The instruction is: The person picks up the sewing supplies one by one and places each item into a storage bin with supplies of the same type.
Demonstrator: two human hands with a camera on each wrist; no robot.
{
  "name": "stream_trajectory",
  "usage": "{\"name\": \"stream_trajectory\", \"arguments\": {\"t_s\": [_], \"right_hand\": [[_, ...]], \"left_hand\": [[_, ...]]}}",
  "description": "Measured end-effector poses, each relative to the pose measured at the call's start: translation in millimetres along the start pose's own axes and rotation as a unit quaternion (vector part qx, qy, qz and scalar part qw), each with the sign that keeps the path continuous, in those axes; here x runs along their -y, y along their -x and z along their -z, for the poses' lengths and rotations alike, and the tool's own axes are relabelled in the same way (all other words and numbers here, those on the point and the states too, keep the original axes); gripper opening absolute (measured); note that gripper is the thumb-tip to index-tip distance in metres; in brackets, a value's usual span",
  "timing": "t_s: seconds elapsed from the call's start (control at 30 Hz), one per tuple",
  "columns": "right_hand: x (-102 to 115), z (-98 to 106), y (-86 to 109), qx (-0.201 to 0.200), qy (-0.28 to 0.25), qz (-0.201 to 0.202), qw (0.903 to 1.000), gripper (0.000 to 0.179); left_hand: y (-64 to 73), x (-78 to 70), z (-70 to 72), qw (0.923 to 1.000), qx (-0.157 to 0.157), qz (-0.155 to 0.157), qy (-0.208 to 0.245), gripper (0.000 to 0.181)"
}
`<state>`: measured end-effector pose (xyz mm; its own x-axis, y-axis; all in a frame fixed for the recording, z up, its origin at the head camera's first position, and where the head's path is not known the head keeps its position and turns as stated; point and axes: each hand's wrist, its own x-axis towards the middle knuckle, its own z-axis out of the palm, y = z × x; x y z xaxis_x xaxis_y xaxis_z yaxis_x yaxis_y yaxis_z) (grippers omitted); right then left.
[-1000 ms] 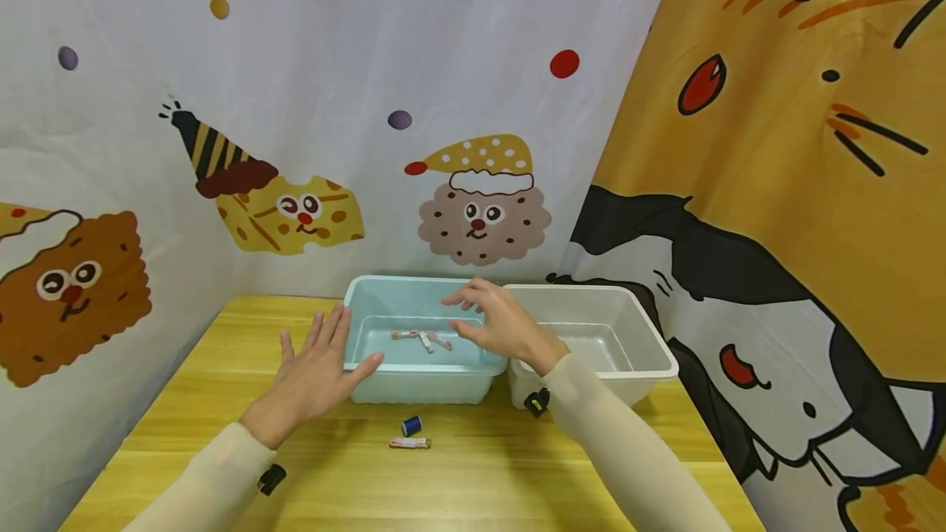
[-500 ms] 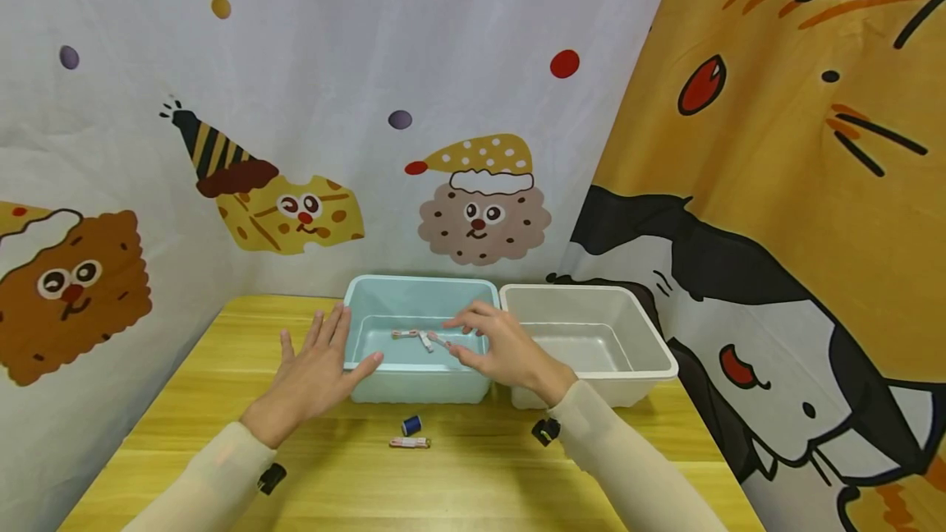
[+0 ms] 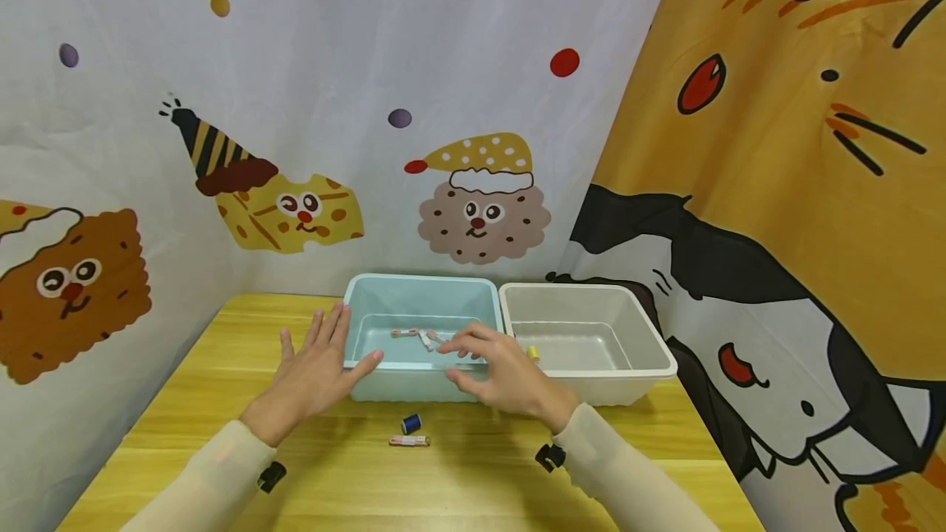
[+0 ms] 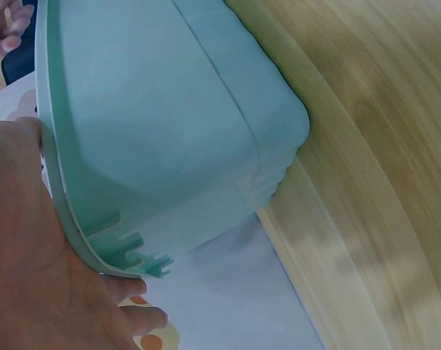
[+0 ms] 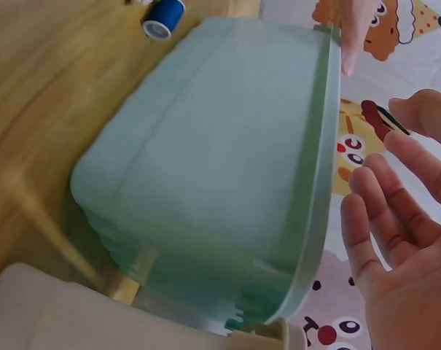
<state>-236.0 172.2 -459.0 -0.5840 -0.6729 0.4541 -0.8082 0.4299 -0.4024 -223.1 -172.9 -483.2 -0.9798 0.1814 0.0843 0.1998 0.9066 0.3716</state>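
My left hand rests at the left end of the light blue plastic bin, fingers straight and thumb over the front rim. In the left wrist view that hand lies along the bin's rim. My right hand hovers over the bin's front right corner. Its fingers are loosely bent, and the right wrist view shows nothing between them. Several small slim pink-and-white pieces lie on the bin's floor, partly behind the right fingers. In front of the bin are a blue thread spool and another slim pink-and-white piece.
A white bin stands right beside the blue one, with a small yellow object at its left side, partly hidden by my right hand. Both stand on a wooden table. A cartoon-printed cloth hangs behind.
My right hand has come down and toward me, from above the blue bin to its front right rim. The yellow object in the white bin has come into view. My left hand stays put.
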Motion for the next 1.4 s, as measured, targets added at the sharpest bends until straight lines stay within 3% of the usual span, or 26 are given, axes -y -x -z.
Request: {"name": "stream_trajectory", "arguments": {"t_s": [0.73, 0.87, 1.07, 1.4], "right_hand": [[8.1, -33.1, 23.1, 0.022, -0.015, 0.114, 0.9931, 0.040], [8.3, -41.3, 26.9, 0.043, -0.021, 0.106, 0.9932, 0.040], [6.0, -53.0, 33.5, 0.098, -0.037, 0.060, 0.9927, 0.044], [-2.0, -73.7, 39.9, 0.164, -0.030, 0.013, 0.9859, 0.049]], "left_hand": [[-0.6, 0.8, -1.8, 1.0000, -0.004, -0.001, -0.004, 0.115], [-0.5, 0.8, -1.9, 1.0000, -0.005, -0.001, -0.007, 0.116], [-0.1, 0.7, -1.7, 1.0000, -0.003, -0.001, -0.005, 0.118], [-0.6, 1.8, -2.0, 1.0000, -0.002, 0.000, -0.006, 0.119]]}}
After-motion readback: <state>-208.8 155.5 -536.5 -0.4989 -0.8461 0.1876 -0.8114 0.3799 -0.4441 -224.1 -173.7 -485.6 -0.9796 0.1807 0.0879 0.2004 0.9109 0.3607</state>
